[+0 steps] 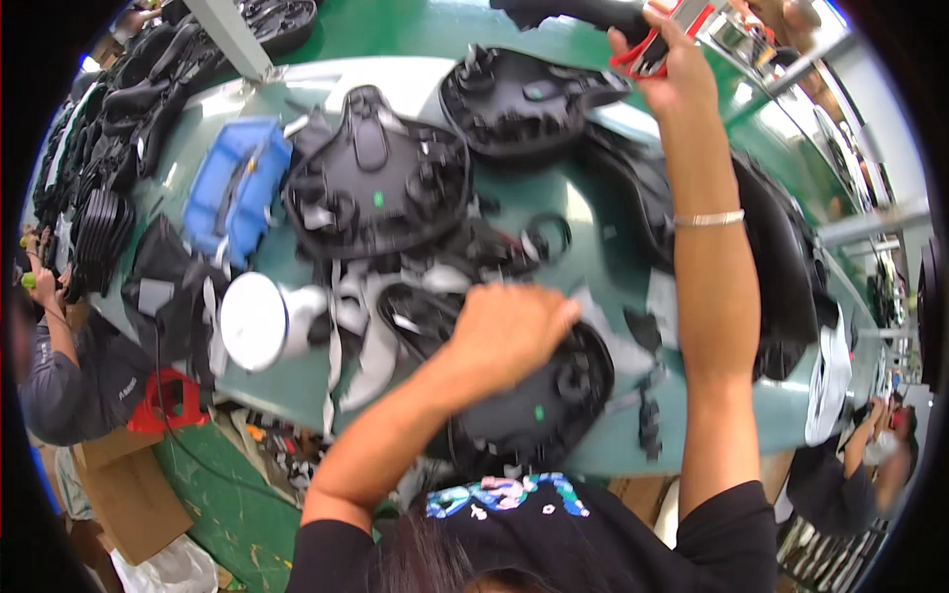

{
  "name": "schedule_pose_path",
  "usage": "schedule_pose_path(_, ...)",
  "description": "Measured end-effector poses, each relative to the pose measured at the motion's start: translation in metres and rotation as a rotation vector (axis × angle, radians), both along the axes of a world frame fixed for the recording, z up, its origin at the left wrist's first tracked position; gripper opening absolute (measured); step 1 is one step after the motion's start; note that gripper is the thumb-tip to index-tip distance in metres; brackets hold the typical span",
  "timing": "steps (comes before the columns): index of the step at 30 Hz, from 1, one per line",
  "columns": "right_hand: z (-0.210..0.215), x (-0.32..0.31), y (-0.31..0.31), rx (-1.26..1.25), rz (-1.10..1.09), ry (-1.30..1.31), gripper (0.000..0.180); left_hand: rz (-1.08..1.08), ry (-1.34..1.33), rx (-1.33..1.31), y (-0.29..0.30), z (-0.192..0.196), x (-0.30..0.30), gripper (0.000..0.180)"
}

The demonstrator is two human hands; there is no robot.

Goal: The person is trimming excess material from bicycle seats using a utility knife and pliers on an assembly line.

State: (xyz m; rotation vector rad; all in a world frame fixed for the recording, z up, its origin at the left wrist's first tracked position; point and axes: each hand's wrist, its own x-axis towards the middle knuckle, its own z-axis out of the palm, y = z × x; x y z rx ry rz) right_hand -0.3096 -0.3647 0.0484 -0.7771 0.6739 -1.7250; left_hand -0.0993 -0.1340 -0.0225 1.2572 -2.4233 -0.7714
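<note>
My left hand [514,331] is curled, knuckles up, over a black moulded seat shell [529,415] at the table's near edge. Its fingertips are hidden, so what they hold does not show. Raised at the far right, my right hand [674,69] is closed round a red and silver hand tool [660,44]. Farther back lies a second black seat shell [371,188], hollow side up with a small green mark. Beyond it sits a third black seat shell [524,104]. Grey and black straps and cloth pieces [371,346] lie beside the nearest shell.
A blue bin [232,188] and a white round object [255,321] are on the green table [287,390] to the left. More black shells [776,257] stand at the right. Other people work at the far left [69,385] and right [850,484]. A cardboard box [129,484] stands on the floor.
</note>
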Motion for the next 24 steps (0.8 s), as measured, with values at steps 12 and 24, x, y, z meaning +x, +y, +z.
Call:
schedule_pose_path(12,-0.073,-0.012,0.339,0.437,0.274,0.592,0.054,0.397,-0.011,-0.157,0.078,0.046,0.0,0.046)
schedule_pose_path(24,-0.078,-0.038,0.397,-0.272,0.128,1.352,0.055,0.079,0.073,-0.027,0.092,0.009,0.008,0.038)
